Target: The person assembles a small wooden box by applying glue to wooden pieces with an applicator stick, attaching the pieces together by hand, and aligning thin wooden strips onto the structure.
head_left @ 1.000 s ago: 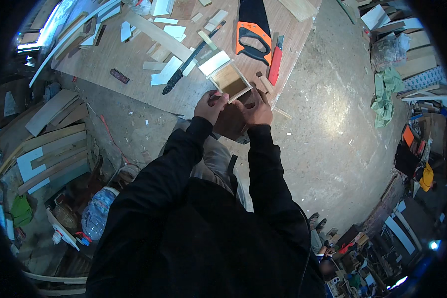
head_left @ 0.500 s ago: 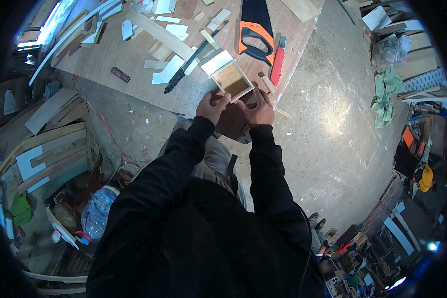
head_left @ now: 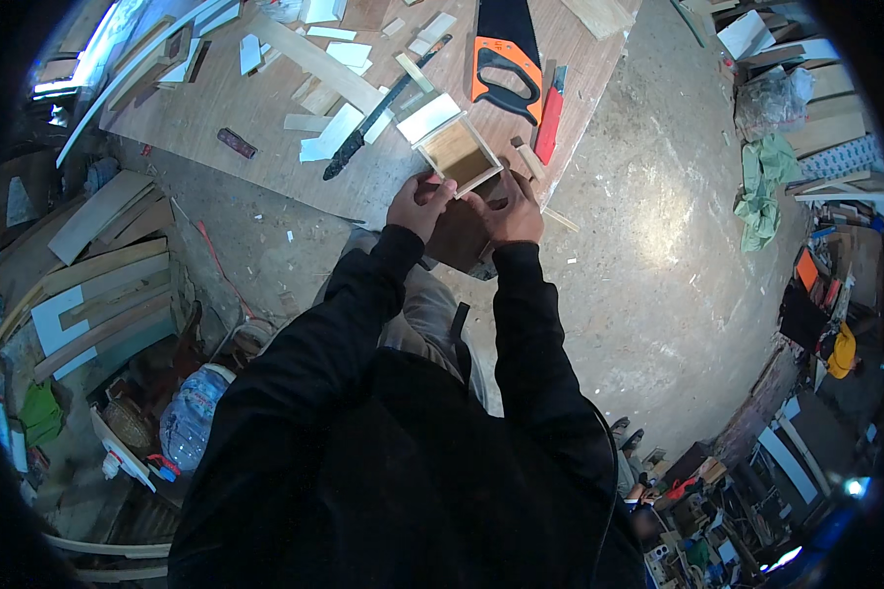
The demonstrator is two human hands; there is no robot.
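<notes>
At the table's near edge, both of my hands hold a small open wooden box (head_left: 454, 149) with pale rims and a shadowed inside. My left hand (head_left: 420, 206) pinches its near left corner between thumb and fingers. On the near right side, my right hand (head_left: 513, 210) grips the rim, thumb toward the near corner and fingers bent around the edge. A white flat piece (head_left: 429, 119) adjoins the box's far left side; whether it is attached I cannot tell. Below my hands shows a dark brown flat surface (head_left: 459, 239), partly hidden by them.
On the wooden table (head_left: 295, 177) lie an orange-and-black handsaw (head_left: 507, 79), a red-handled tool (head_left: 551, 120), a dark narrow blade tool (head_left: 375, 118), a small dark block (head_left: 237, 142) and several wood offcuts. Boards (head_left: 108, 285) and a large plastic bottle (head_left: 192, 417) stand at left.
Almost nothing differs. The box and both hands keep their hold, with only a very slight shift of the left thumb and of the whole view.
</notes>
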